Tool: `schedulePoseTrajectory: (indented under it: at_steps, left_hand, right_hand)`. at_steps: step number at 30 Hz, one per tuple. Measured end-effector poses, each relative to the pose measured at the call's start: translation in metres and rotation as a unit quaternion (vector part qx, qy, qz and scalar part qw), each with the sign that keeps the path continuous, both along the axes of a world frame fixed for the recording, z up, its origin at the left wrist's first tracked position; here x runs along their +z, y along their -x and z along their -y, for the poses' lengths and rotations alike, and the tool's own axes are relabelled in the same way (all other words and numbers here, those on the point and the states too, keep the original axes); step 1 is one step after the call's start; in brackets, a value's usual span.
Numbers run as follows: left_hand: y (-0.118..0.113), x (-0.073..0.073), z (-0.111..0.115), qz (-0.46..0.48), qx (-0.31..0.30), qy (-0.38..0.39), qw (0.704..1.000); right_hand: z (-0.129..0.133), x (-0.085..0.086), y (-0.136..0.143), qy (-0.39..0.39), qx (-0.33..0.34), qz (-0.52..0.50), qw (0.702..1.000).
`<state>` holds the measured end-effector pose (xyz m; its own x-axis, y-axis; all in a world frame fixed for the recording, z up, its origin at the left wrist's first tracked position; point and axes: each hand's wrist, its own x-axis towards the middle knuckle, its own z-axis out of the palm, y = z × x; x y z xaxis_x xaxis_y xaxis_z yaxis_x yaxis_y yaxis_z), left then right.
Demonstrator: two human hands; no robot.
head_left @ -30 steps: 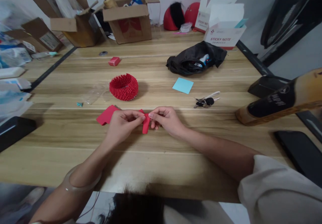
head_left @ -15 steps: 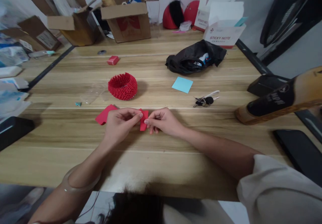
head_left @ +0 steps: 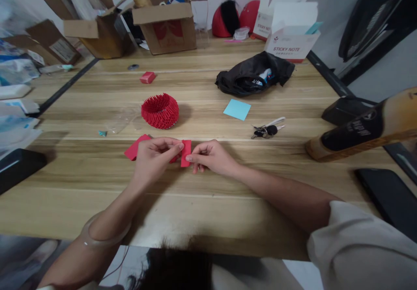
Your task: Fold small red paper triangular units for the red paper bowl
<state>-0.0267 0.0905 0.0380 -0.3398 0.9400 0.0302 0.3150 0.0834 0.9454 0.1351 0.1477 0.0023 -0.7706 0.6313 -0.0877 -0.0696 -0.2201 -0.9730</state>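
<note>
- The left hand pinches the small red paper near its top; the right hand pinches its lower right edge.
- The paper is between them, nearer than the red paper bowl.
- If the hands tug apart, it could rip.
- A slipping thumb could make a crooked fold.
- A bump could scatter the red sheets.

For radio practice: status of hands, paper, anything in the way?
Left hand, right hand: both pinching red paper. Paper partly covered. Red bowl beyond, touching neither hand.
</note>
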Motion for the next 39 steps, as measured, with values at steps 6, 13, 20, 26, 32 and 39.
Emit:
schedulePoseTrajectory:
  at_steps: [6, 13, 20, 26, 32, 39]
  left_hand:
    - [-0.002, 0.001, -0.001, 0.044, 0.018, -0.004, 0.999]
    - [-0.002, 0.001, 0.0, 0.049, 0.019, -0.008, 0.999]
    - [-0.002, -0.001, -0.002, 0.053, 0.035, -0.034, 0.997]
    - [0.005, 0.0, -0.004, 0.079, -0.025, -0.026, 0.996]
    - [0.01, -0.002, -0.004, 0.05, -0.04, -0.011, 0.998]
    - [0.032, -0.005, -0.01, -0.221, -0.009, 0.015, 0.975]
  right_hand:
    - [0.001, -0.002, 0.001, 0.006, 0.007, -0.002, 1.0]
    - [-0.001, -0.003, 0.001, 0.025, -0.002, -0.002, 1.0]
    - [0.0, -0.003, 0.002, 0.038, -0.052, -0.017, 0.998]
    - [0.002, -0.006, 0.002, 0.026, -0.062, 0.0, 0.998]
    - [0.002, -0.01, 0.003, -0.021, -0.112, -0.011, 0.993]
    - [-0.011, -0.009, -0.002, -0.05, -0.228, 0.026, 0.972]
